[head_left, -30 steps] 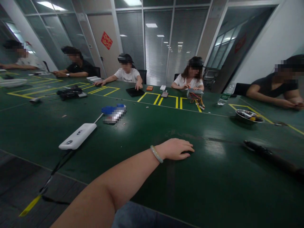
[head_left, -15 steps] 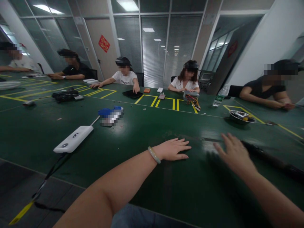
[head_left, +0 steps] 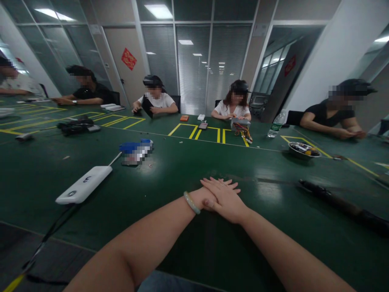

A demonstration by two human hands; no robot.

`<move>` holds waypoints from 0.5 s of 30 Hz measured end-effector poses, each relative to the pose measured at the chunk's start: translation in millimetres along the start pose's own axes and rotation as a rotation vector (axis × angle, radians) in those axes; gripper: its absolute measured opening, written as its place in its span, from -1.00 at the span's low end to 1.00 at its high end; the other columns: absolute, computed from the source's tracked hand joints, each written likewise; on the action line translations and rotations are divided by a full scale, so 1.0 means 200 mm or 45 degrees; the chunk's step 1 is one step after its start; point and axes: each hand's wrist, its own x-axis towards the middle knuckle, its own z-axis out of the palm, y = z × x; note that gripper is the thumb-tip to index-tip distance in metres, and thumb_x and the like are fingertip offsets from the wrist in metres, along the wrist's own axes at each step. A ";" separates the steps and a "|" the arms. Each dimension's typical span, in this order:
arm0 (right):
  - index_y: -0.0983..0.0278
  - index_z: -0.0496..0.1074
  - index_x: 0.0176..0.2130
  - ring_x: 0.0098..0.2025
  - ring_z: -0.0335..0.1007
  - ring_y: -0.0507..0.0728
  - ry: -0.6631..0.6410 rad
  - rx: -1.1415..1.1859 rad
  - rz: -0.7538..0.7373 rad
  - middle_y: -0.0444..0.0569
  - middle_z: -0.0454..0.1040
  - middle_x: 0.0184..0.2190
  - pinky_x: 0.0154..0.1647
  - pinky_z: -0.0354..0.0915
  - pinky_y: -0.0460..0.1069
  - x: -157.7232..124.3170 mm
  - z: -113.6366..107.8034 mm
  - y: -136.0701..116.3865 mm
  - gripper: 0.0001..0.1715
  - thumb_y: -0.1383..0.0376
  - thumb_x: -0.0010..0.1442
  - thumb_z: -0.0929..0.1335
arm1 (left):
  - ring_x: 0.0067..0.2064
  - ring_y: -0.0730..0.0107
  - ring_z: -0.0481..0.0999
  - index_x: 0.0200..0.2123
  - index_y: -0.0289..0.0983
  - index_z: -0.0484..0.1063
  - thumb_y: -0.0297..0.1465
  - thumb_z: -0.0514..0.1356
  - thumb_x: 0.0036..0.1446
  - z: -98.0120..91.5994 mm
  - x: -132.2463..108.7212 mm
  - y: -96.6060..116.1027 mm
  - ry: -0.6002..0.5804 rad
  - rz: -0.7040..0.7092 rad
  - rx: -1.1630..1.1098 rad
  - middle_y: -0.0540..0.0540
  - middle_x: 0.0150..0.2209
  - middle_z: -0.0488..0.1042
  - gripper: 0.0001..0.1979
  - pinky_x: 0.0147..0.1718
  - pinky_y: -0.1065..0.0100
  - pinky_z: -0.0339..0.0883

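The right hand lies flat across the back of the left hand, and both rest on the dark green table. The fingers of both hands are stretched out and closed up loosely, gripping nothing; the right hand's fingers point across the left hand, while the left hand's fingertips show just beyond them. A pale jade bangle circles the left wrist. To the left of the hands and near them lies a white rectangular device with a thin stem at its far end, and beyond that device sits a blue-and-white object, partly pixelated. To the right of the hands, a long black rod lies on the table, with a metal bowl of small parts farther off. Well ahead of the hands, a computer power supply with coloured wires sits inside yellow tape lines, near a water bottle. Across the table, well apart from the hands, co-workers sit wearing head-mounted cameras.
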 end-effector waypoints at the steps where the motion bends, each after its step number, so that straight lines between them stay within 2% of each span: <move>1: 0.14 0.05 0.34 0.34 -0.11 0.27 -0.009 0.002 -0.004 -0.03 0.06 0.31 0.34 -0.14 0.27 0.00 0.00 0.00 -0.26 -0.12 0.33 0.18 | 0.38 -0.17 -0.18 0.25 -0.06 0.21 -0.22 0.14 0.09 0.03 0.01 0.04 0.092 -0.094 0.018 -0.01 0.21 0.29 -0.38 0.25 -0.36 -0.19; 3: 0.13 0.03 0.35 0.35 -0.13 0.28 -0.024 0.010 -0.014 -0.03 0.05 0.32 0.34 -0.16 0.27 -0.01 0.00 0.01 -0.26 -0.12 0.33 0.17 | 0.38 -0.18 -0.21 0.28 -0.07 0.16 -0.23 0.12 0.09 0.06 0.03 0.08 0.188 -0.171 0.029 -0.03 0.22 0.27 -0.36 0.25 -0.38 -0.25; 5: 0.13 0.01 0.36 0.35 -0.15 0.27 -0.024 0.026 -0.024 -0.04 0.04 0.32 0.34 -0.16 0.27 -0.01 0.01 0.01 -0.27 -0.11 0.35 0.16 | 0.38 -0.18 -0.18 0.30 -0.10 0.12 -0.26 0.10 0.11 0.01 0.01 0.04 0.165 -0.154 0.043 -0.06 0.23 0.25 -0.34 0.24 -0.41 -0.26; 6: 0.13 -0.01 0.36 0.36 -0.16 0.27 -0.023 0.034 -0.030 -0.04 0.02 0.33 0.35 -0.16 0.26 -0.02 0.01 0.00 -0.27 -0.10 0.36 0.15 | 0.37 -0.19 -0.16 0.30 -0.10 0.11 -0.27 0.09 0.11 -0.05 0.00 -0.02 0.100 -0.106 0.055 -0.08 0.24 0.25 -0.34 0.23 -0.41 -0.25; 7: 0.13 -0.04 0.37 0.36 -0.18 0.25 -0.023 0.040 -0.038 -0.05 0.01 0.33 0.35 -0.17 0.25 -0.03 0.01 0.00 -0.27 -0.09 0.36 0.14 | 0.37 -0.15 -0.12 0.30 -0.10 0.11 -0.28 0.08 0.11 -0.12 -0.01 -0.08 -0.050 0.051 0.052 -0.07 0.24 0.24 -0.35 0.24 -0.36 -0.18; 9: 0.12 -0.11 0.38 0.37 -0.20 0.22 -0.027 0.033 -0.055 -0.06 -0.04 0.35 0.37 -0.18 0.22 -0.04 0.00 0.01 -0.26 -0.07 0.37 0.14 | 0.37 -0.05 -0.07 0.31 -0.10 0.11 -0.29 0.11 0.12 -0.29 -0.03 -0.22 -0.474 0.512 0.031 -0.03 0.27 0.20 -0.34 0.27 -0.19 -0.06; 11: 0.12 -0.20 0.40 0.37 -0.22 0.20 -0.011 -0.020 -0.051 -0.08 -0.09 0.36 0.37 -0.17 0.19 -0.05 -0.02 0.03 -0.23 -0.04 0.37 0.16 | 0.37 0.11 -0.01 0.28 -0.09 0.16 -0.26 0.15 0.12 -0.44 -0.02 -0.32 -0.617 0.694 0.007 0.07 0.30 0.16 -0.36 0.32 0.13 -0.05; 12: 0.12 -0.23 0.40 0.38 -0.24 0.19 0.024 -0.070 -0.026 -0.09 -0.11 0.37 0.37 -0.16 0.19 -0.06 -0.04 0.06 -0.23 -0.02 0.37 0.16 | 0.37 0.12 -0.04 0.32 -0.21 0.10 -0.24 0.09 0.19 -0.49 -0.01 -0.35 -0.709 0.803 0.023 -0.01 0.34 0.07 -0.37 0.33 0.20 -0.12; 15: 0.16 -0.26 0.40 0.38 -0.28 0.19 0.249 -0.311 0.197 -0.06 -0.16 0.37 0.35 -0.13 0.19 -0.15 -0.16 0.24 -0.28 0.06 0.39 0.10 | 0.40 0.18 -0.14 0.34 -0.28 0.00 -0.08 -0.06 0.31 -0.57 0.02 -0.34 -0.786 0.783 0.078 -0.15 0.37 -0.05 -0.35 0.34 0.11 -0.24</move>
